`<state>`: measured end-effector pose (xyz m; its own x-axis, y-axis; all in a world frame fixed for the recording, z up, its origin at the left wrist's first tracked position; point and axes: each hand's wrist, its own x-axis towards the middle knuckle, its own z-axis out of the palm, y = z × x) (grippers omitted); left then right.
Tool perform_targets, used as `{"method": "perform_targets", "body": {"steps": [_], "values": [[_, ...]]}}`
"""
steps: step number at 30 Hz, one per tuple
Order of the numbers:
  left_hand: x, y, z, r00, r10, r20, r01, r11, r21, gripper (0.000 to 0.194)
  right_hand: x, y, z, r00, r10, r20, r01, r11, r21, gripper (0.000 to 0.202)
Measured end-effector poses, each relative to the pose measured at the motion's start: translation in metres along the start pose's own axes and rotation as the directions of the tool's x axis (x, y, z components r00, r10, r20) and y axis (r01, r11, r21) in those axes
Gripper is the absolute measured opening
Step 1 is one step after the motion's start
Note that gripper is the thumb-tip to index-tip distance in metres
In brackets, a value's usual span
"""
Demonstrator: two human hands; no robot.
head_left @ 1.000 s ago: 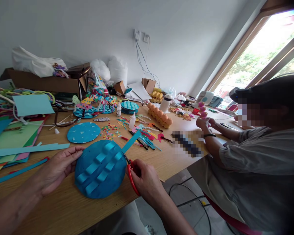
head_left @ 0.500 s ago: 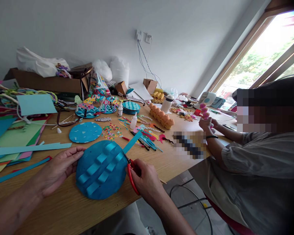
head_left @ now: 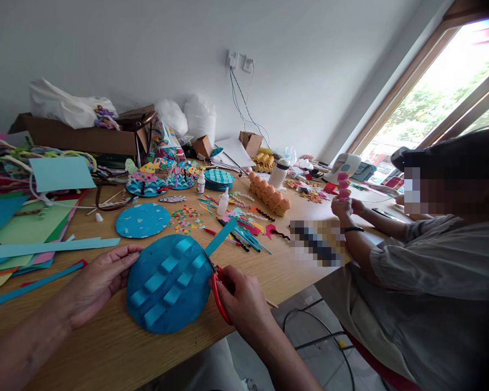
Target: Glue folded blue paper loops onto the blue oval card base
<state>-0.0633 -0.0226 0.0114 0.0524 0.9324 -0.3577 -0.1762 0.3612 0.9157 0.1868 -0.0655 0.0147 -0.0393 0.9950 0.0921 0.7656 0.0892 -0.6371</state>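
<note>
In my left hand (head_left: pixel 106 279) I pinch the left edge of a round blue disc (head_left: pixel 152 312), tilted toward me above the table. Two rows of light blue paper strip (head_left: pixel 171 293) arch over its face in small waves. The loose end of one paper strip (head_left: pixel 220 237) sticks out past the disc's upper right edge. My right hand (head_left: pixel 244 301) grips red-handled scissors (head_left: pixel 217 296), their blades at the disc's right edge by that loose end. The blade tips are partly hidden, so I cannot tell if they touch the strip.
Another blue disc (head_left: pixel 142 220) lies behind, beside scattered confetti (head_left: pixel 185 219). A glue bottle (head_left: pixel 223 202), pens (head_left: pixel 236 236) and an orange egg carton (head_left: pixel 269 194) stand or lie farther right. Coloured paper (head_left: pixel 32 222) is piled at left. A person (head_left: pixel 436 271) sits at right, holding a pink bumpy piece (head_left: pixel 344 187).
My hands, the disc and the scissors stay almost still. At right, the other person's pink piece is now held more upright, and their head has shifted slightly.
</note>
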Motion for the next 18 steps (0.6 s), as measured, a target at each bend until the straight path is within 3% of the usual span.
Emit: {"method": "perform_targets", "body": {"steps": [14, 18], "values": [[0.0018, -0.0017, -0.0036, 1.0, 0.005, 0.008, -0.005, 1.0, -0.005, 0.051, 0.0011, 0.0032, 0.0037, 1.0, 0.0, -0.001, 0.0, 0.999, -0.035, 0.014], [0.0006, 0.0001, -0.0003, 0.999, -0.005, -0.043, 0.007, 0.999, 0.031, 0.053, 0.0008, 0.0046, 0.0057, 1.0, 0.009, -0.004, -0.009, 1.0, -0.027, 0.014]]}}
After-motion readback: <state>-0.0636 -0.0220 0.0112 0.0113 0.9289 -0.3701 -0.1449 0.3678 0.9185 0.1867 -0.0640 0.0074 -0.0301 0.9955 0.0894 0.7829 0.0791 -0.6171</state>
